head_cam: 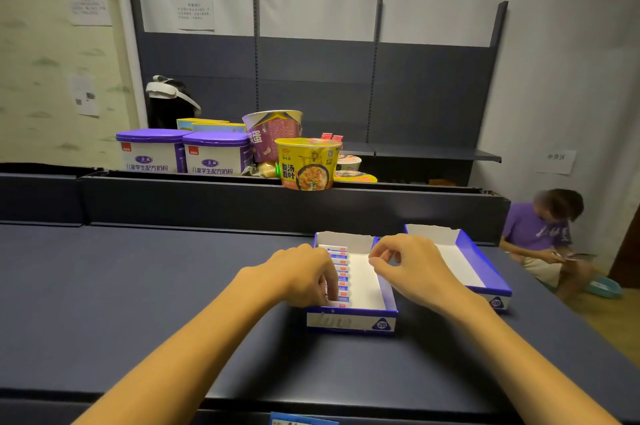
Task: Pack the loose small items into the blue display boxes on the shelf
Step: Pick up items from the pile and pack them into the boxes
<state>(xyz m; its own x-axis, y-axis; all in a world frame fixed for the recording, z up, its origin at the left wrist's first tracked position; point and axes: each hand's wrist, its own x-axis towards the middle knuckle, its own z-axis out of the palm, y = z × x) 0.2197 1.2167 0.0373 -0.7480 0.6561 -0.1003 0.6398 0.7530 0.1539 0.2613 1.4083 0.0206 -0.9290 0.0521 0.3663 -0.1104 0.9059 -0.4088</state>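
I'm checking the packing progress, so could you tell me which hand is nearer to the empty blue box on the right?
Right. The right hand hovers over the near box's right wall, just beside the empty box. The left hand is farther, on the row of small items at the near box's left side.

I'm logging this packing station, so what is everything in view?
Blue-and-white cardboard display boxes: 2, side by side on the dark shelf top.
Small white-and-blue packets: one row, uncountable, left side of the nearer box.
Purple-lidded white tubs: 2, rear ledge, left.
Instant noodle cups: 1 yellow, 1 purple, rear ledge.
Seated person in a purple shirt: 1, far right.
Left hand: fingers on the packets.
Right hand: curled above the nearer box.
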